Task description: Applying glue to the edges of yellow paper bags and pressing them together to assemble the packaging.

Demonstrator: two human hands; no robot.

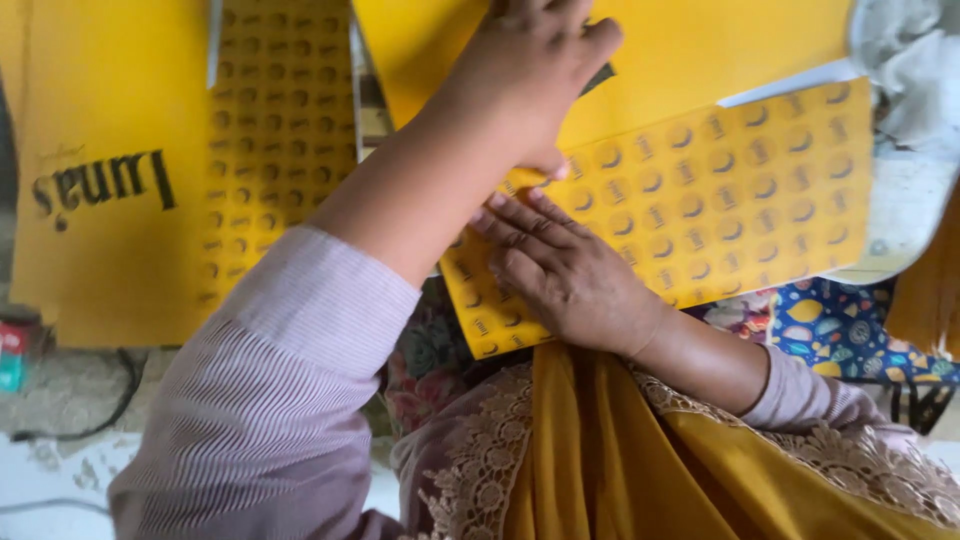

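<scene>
Bright even daylight, soft shadows, slight blur

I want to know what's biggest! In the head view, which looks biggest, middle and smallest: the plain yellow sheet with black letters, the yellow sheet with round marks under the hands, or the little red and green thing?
1. Lettered yellow sheet
2. Round-mark sheet; both run past view, so unsure.
3. Red and green thing, clearly smallest.

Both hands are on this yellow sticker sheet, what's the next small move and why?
Probably peel one sticker up. The right hand lies flat on the sheet, pinning it, while the left hand pinches at its upper edge with fingertips curled, apparently picking there.
</scene>
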